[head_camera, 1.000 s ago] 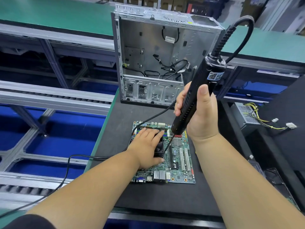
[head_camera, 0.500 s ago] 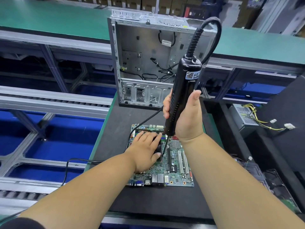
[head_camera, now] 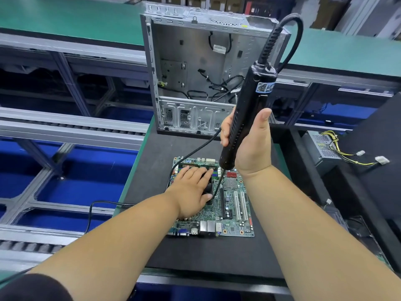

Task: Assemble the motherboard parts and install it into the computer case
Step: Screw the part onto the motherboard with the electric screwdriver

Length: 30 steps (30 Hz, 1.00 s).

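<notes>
A: Which step? 
B: Cooler fastening: right hand grips the electric screwdriver; flat left hand steadies the CPU fan on the motherboard, lying before the computer case.
A: Next? 
B: Probably seating the bit squarely.

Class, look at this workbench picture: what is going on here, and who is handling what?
A person is working on a motherboard lying flat on a dark mat. The right hand grips an electric screwdriver, its bit pointing down beside a black cooler fan. The left hand rests flat on that fan, steadying it. The computer case stands open and empty behind the board, so the board is not installed yet. A power supply sits off to the right.
</notes>
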Tool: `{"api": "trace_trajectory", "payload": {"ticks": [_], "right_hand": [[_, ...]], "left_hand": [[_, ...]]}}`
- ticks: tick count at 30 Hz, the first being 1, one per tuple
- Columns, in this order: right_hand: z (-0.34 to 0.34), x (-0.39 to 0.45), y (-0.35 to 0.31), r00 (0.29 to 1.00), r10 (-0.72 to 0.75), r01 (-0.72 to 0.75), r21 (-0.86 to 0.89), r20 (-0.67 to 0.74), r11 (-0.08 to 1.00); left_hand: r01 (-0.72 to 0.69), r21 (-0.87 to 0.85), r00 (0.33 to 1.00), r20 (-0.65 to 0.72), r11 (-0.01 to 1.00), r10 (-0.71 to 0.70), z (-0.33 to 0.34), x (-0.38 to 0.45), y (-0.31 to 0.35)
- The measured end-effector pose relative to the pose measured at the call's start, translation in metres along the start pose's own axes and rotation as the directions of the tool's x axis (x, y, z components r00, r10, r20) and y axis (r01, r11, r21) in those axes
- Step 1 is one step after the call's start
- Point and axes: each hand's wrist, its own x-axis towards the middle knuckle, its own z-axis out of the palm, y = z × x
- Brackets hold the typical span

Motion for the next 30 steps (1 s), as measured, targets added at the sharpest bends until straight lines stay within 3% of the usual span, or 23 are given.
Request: {"api": "trace_trajectory", "payload": {"ticks": [13,30], "right_hand": [[0.004,-0.006,0.0,0.998,-0.039,0.039,0.003,0.055,0.999],[0.003,-0.01,0.006,0.994,-0.109,0.11,-0.035,0.029,0.993]], "left_hand": [[-0.002,0.101,0.999,0.044,0.995,-0.002,-0.002,0.0,0.004],[0.0,0.094,1.0,0.022,0.996,-0.002,0.0,-0.001,0.006]]}}
